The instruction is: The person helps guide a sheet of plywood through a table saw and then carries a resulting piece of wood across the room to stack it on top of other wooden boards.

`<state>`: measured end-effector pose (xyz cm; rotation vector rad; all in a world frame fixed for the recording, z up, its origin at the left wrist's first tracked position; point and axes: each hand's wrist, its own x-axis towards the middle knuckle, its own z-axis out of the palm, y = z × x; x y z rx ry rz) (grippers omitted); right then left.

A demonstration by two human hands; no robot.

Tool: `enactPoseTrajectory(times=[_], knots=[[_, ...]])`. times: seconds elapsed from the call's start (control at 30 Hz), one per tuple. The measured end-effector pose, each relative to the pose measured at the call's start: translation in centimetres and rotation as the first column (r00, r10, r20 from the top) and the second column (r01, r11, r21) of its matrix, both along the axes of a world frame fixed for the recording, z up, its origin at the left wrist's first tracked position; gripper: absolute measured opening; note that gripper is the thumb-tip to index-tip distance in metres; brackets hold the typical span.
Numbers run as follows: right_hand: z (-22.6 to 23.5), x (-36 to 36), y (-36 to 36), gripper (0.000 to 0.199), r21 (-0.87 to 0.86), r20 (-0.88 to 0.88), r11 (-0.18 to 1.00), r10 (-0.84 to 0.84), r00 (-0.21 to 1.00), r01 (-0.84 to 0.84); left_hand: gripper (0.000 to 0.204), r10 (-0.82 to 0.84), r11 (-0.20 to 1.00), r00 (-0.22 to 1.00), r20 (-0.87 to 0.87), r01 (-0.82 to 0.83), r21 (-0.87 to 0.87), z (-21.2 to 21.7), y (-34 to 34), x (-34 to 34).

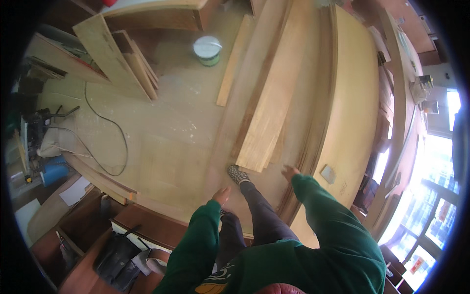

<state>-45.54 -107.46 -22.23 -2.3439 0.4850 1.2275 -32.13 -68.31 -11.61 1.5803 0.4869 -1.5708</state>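
My left hand (pixel 222 196) hangs over the floor just left of my patterned shoe (pixel 238 174), its fingers stretched forward with nothing in them. To the right, my right hand (pixel 290 172) reaches out from a green sleeve. Its fingers are small in view but look stretched and hold nothing. Between and ahead of the hands, a stack of long wooden boards (pixel 268 112) lies lengthwise, its near end beside my shoe. Neither hand appears to touch the boards. A wide, pale wood panel (pixel 353 93) stretches along the right, near my right forearm.
A white and green bucket (pixel 208 51) stands ahead on the floor, left of a narrow wood strip (pixel 235 61). Plywood pieces (pixel 115 56) lean at the far left. A dark cable (pixel 122 142) curls across the floor. A small pale block (pixel 328 173) rests on the panel.
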Motion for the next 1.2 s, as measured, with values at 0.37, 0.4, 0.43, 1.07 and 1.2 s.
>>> enactPoseTrajectory(times=[0.37, 0.4, 0.43, 1.07, 1.2], knots=[[10.0, -9.0, -1.5, 0.019, 0.246, -0.006, 0.673, 0.721, 0.693, -0.698, 0.073, -0.377, 0.913, 0.873, 0.31, 0.295, 0.281, 17.3, 19.8, -19.0], [9.6, -7.3, -2.1, 0.021, 0.217, 0.018, 0.649, 0.744, 0.668, -0.729, 0.074, -0.395, 0.91, 0.849, 0.351, 0.307, 0.28, 19.3, 19.9, -19.2], [9.7, -5.1, -3.3, 0.022, 0.203, -0.013, 0.658, 0.743, 0.67, -0.725, 0.074, -0.233, 0.943, 0.899, 0.37, 0.116, 0.313, 22.8, 18.5, -18.4], [29.8, 34.6, 33.6, 0.03, 0.383, 0.097, 0.923, -0.069, 0.993, 0.027, 0.056, 0.405, 0.595, 0.519, 0.753, -0.775, 0.214, 28.9, 38.3, -21.6], [29.9, 32.9, 41.3, 0.034, 0.346, 0.01, 0.93, 0.129, 0.992, -0.124, 0.051, 0.367, 0.567, 0.619, 0.695, -0.741, 0.36, 32.5, 46.0, -19.7]])
